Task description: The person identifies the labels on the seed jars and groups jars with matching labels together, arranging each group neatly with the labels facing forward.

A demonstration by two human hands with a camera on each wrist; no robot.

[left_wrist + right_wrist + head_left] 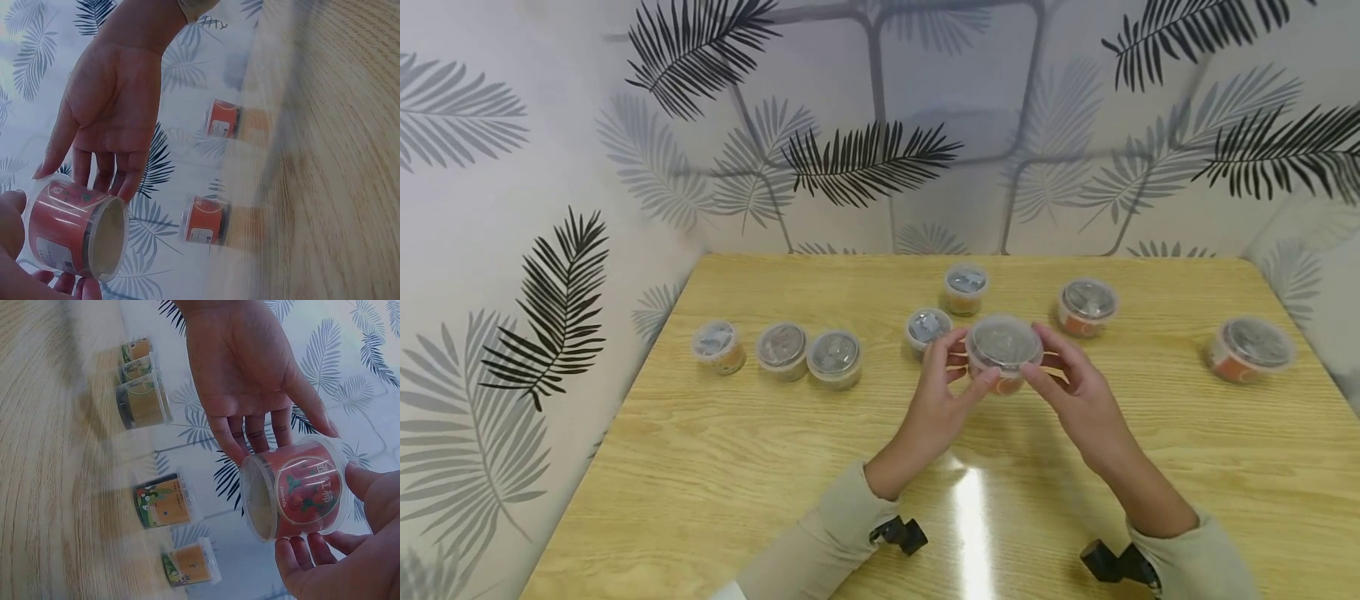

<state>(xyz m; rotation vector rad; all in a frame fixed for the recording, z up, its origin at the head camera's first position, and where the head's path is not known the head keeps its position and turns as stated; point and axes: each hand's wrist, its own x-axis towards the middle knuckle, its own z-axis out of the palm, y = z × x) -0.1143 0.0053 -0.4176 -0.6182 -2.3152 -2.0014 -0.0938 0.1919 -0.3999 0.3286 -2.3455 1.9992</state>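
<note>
A round clear plastic tub (1004,348) with a red label and a grey-looking lid is held between both hands in the head view. My left hand (946,390) grips its left side, thumb at the front and fingers behind. On the opposite side my right hand (1081,402) grips it the same way. In the right wrist view the tub's label (307,490) shows printed red tomatoes and white characters. Just beyond my left hand stands a smaller lidded tub (928,326), and another small tub (966,288) is behind it.
On the wooden table (715,483), three lidded tubs stand to the left, including a middle tub (782,350). Two red-labelled tubs are on the right, one nearer tub (1087,307) and one farther tub (1252,350). A leaf-patterned wall covering (850,225) borders the table's back and sides.
</note>
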